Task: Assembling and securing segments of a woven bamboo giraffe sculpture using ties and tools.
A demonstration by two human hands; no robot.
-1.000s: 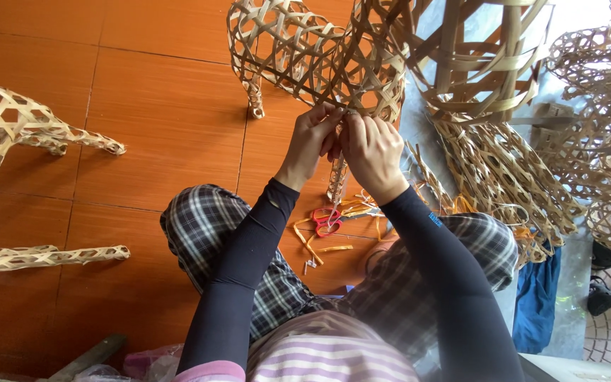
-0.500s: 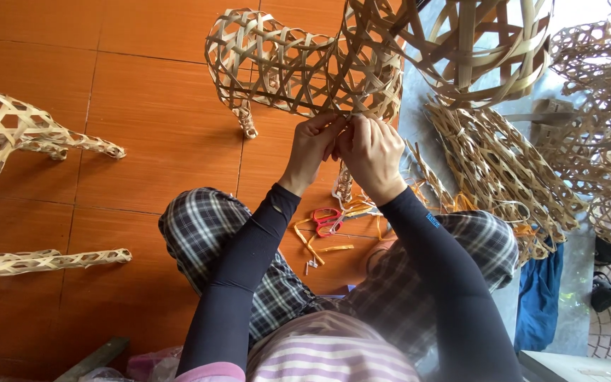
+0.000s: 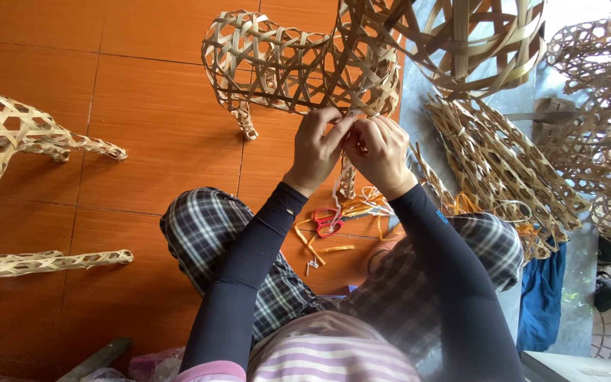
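Observation:
A woven bamboo animal frame [image 3: 288,60] stands on the orange tiled floor in front of me, its open lattice body stretching left and one thin leg [image 3: 244,122] reaching down. My left hand [image 3: 317,148] and my right hand [image 3: 380,152] meet at its lower edge, fingertips pinched together on a thin pale strip at the weave. Both arms wear dark sleeves. Red-handled scissors [image 3: 328,221] lie on the floor between my knees among loose bamboo strips [image 3: 319,247].
Another woven bamboo animal [image 3: 8,138] lies at the left with its legs pointing right. A round woven form [image 3: 475,35] hangs above right. Several stacked lattice pieces [image 3: 503,170] fill the right side. A blue cloth [image 3: 542,297] lies by my right knee.
The bamboo frame sits lower and further left in view, showing more of its body. My hands have stayed together at its lower edge.

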